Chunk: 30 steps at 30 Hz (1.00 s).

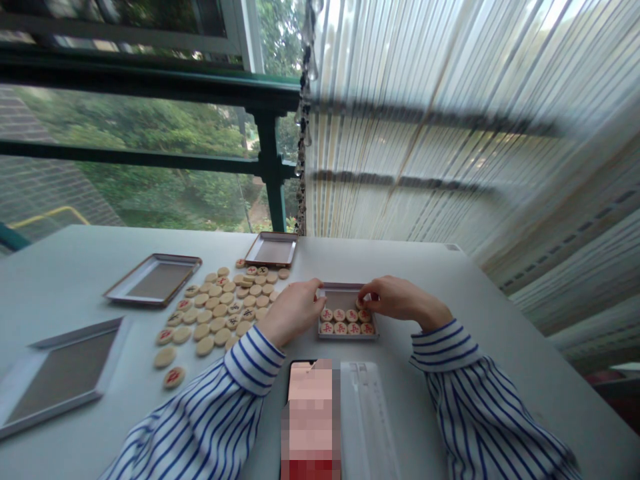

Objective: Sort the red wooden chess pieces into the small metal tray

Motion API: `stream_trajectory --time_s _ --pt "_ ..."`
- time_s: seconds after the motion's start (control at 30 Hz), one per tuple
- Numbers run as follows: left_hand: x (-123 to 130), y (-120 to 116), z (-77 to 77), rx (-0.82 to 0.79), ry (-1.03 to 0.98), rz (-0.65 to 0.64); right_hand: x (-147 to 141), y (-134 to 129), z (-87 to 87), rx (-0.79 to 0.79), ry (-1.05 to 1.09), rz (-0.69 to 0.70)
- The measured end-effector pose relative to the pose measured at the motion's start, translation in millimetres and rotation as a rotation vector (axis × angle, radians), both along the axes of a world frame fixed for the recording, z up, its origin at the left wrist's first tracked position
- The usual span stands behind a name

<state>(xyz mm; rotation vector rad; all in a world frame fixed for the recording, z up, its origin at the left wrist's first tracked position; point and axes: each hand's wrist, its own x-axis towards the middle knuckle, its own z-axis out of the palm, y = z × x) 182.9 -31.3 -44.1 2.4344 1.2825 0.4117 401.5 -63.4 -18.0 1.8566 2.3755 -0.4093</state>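
My right hand (pixel 400 298) is closed at the right inside of a small shallow box (pixel 340 300), its fingertips on a round wooden Chinese chess piece (pixel 360 303). Two rows of pieces with red characters (pixel 340 328) lie in the near part of the box, and its far part shows bare grey bottom. My left hand (pixel 295 308) grips the box's left rim with thumb and fingers. To the left of that hand spreads a loose heap of similar pieces (pixel 220 311), most with blank faces up, some showing red or black characters.
Three more shallow trays stand on the white table: one at the back (pixel 273 249), one at left (pixel 155 280), one at near left (pixel 60 377). A phone (pixel 310 413) and a clear plastic case (pixel 367 420) lie in front. Behind are a window and a string curtain (pixel 400 133).
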Motion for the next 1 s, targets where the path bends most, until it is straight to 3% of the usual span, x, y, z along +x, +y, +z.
stream_trajectory --time_s 1.0 --pt "-0.4 -0.9 4.2 0.0 0.009 0.01 6.2 -0.6 -1.1 0.118 -0.025 -0.037"
